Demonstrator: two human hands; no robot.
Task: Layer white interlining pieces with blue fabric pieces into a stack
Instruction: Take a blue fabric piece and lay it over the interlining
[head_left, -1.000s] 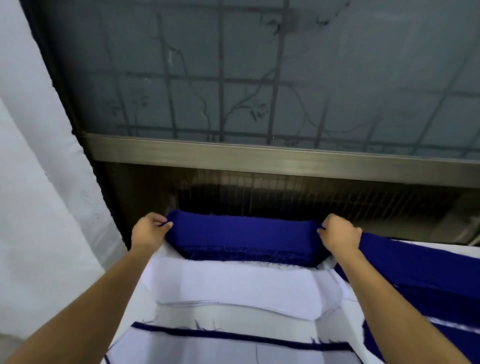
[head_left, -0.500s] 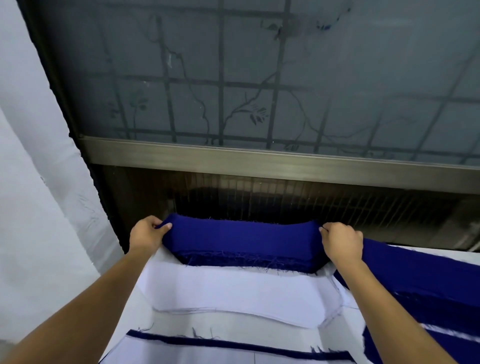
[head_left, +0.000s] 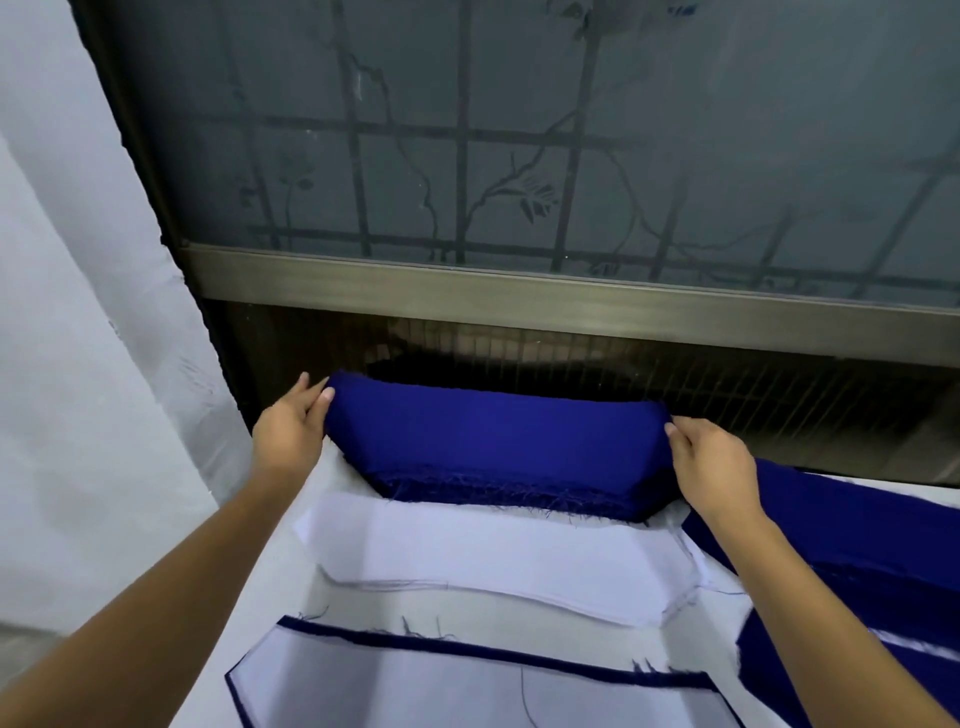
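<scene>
The person's bare left hand (head_left: 288, 439) and bare right hand (head_left: 714, 470) had short, trimmed fingernails; the slender left forearm (head_left: 171, 587) and right forearm (head_left: 821, 597) were uncovered throughout.

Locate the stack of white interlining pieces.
Head view, centre: white interlining stack lies between the blue fabric piece gripped by left hand and right hand, and the nearer blue-edged layered stack.

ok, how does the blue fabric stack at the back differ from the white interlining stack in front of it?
The blue fabric stack is thick and bulging; the white interlining stack lies thin and flat. The left hand and right hand grip the blue one's ends; the white one is untouched. Blue's near edge is frayed, white's mostly clean. Both lie crosswise, similar in length.
</scene>
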